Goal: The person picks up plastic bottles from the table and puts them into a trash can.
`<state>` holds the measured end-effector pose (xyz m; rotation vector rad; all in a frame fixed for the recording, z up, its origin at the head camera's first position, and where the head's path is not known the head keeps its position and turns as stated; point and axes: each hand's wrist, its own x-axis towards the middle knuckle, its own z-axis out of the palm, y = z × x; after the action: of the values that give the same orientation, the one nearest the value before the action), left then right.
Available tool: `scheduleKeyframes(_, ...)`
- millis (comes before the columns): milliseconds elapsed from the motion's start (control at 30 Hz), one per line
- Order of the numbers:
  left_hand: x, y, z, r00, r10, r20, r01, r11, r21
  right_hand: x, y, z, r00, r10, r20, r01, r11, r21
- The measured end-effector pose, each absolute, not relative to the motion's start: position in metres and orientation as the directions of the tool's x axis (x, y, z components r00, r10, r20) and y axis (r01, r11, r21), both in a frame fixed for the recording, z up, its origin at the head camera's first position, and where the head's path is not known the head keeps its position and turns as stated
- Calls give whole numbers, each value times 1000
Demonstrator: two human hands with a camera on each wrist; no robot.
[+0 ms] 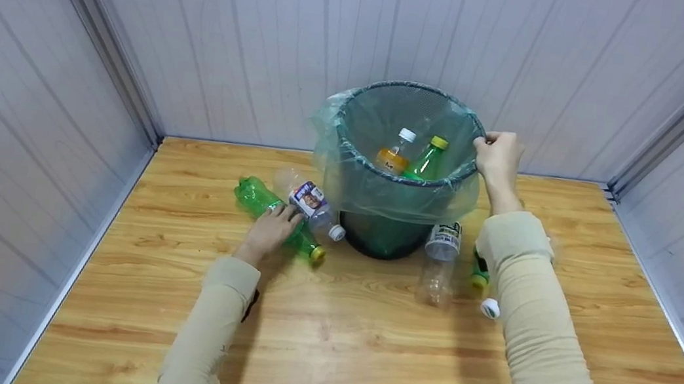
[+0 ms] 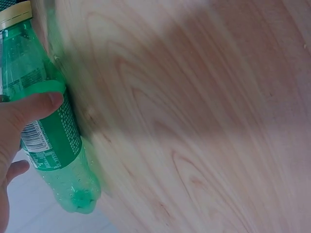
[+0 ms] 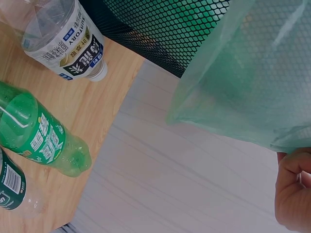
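My left hand (image 1: 271, 230) grips a green plastic bottle (image 1: 257, 197) with a yellow cap, lying on the wooden table left of the bin. In the left wrist view, the thumb lies across the label of this green bottle (image 2: 48, 150). A clear bottle (image 1: 309, 201) with a purple label and white cap lies just behind it. My right hand (image 1: 499, 161) pinches the right rim of a dark mesh bin (image 3: 150, 36) and its green plastic liner (image 1: 381, 198). Within the bin lean an orange-drink bottle (image 1: 391, 160) and a yellow-capped green bottle (image 1: 427, 163).
Right of the bin lie a clear bottle (image 3: 80, 51) with a white label, another green bottle (image 3: 46, 136) and a dark-green-labelled bottle (image 3: 12, 184). My right sleeve (image 1: 532, 303) partly covers these in the head view. Pale panel walls (image 1: 269, 43) enclose the table's back and sides.
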<state>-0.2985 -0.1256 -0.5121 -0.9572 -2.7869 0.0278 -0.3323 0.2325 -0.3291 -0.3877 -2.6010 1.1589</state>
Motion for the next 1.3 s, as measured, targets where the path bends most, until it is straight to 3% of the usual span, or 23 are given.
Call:
scheduleKeyframes(433,-294,-130,-508,-716,653,248,640,755,-141,-334,232,-328,-924,366,106,167,639,-751)
scheduleKeyframes(1100,-281,-147,-479,-823,470,319,540,821,184,-333,232,-328,-927,361,100,165,633,-757)
scheduleKeyframes(1300,-277,-154,-470,-868,380,319,480,807,344,-333,232,-330,-922,367,121,150,629,-763)
